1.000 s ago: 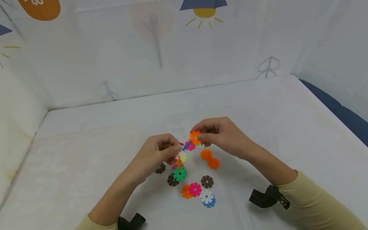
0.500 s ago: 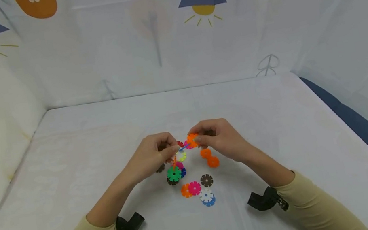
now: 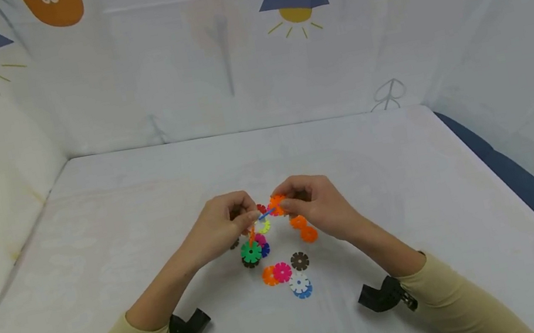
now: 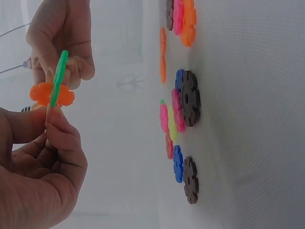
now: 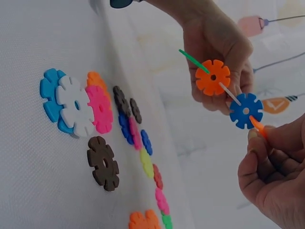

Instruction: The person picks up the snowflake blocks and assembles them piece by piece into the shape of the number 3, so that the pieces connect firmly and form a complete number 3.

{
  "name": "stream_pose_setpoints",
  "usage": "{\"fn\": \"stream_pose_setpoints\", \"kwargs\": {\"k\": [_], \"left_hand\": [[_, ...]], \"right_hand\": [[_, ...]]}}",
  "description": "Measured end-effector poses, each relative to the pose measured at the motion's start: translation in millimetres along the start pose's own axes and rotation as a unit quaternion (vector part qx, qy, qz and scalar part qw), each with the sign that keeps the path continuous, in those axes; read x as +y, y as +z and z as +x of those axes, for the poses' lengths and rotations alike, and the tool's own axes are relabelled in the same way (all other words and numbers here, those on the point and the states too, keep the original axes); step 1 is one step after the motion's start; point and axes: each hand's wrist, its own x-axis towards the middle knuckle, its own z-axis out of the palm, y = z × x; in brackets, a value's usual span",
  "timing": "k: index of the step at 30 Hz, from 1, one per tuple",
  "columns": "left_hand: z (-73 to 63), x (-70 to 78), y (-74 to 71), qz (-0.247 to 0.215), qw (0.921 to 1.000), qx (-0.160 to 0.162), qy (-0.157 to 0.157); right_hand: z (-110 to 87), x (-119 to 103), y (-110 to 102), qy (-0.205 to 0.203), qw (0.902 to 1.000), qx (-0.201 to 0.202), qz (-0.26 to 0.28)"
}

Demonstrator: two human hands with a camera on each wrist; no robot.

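My left hand [image 3: 223,224] pinches a small chain of notched plastic interlocking discs above the table. A green disc [image 3: 251,252] hangs at its near end, slotted into an orange disc [image 5: 205,85]. Beyond that a white disc [image 5: 230,93], seen edge-on and partly covered by fingers, leads to a blue disc [image 5: 237,116]. My right hand [image 3: 324,201] pinches another orange disc [image 3: 276,203] between thumb and fingers. Its edge meets the rim of the blue disc at a notch. Both hands are close together, fingertips facing.
On the white table [image 3: 122,227] lie loose discs beneath the hands: a brown disc [image 3: 300,261], a pink disc [image 3: 282,272], a white disc [image 3: 299,283] over a light blue one, and two orange discs [image 3: 309,234]. Several more lie under the left hand. A fabric wall [image 3: 176,75] stands behind.
My right hand has shifted slightly left, bringing the orange disc nearer to my left hand. The green end of the chain has swung a little left. Both hands keep their pinch.
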Motion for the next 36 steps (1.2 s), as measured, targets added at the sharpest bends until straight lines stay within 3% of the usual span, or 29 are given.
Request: {"fn": "stream_pose_setpoints", "kwargs": {"k": [6,15,22,36], "left_hand": [[-0.4,-3.1,-1.0,-0.008,0.9999,-0.005,-0.008],[2.5,-1.3,-11.2,-0.054,0.9965,-0.047,-0.044],[5.9,-4.7,-8.0,-0.083,0.9937,-0.052,-0.053],[5.6,-5.8,-4.2,-0.09,0.9944,-0.044,-0.033]], "right_hand": [[2.0,1,3,0.007,1.0,-0.005,-0.002],[2.9,-1,1,0.022,0.9997,0.008,0.003],[5.3,1,2,0.03,0.9992,0.0,0.025],[1.6,1,8,0.035,0.9979,-0.014,0.053]]}}
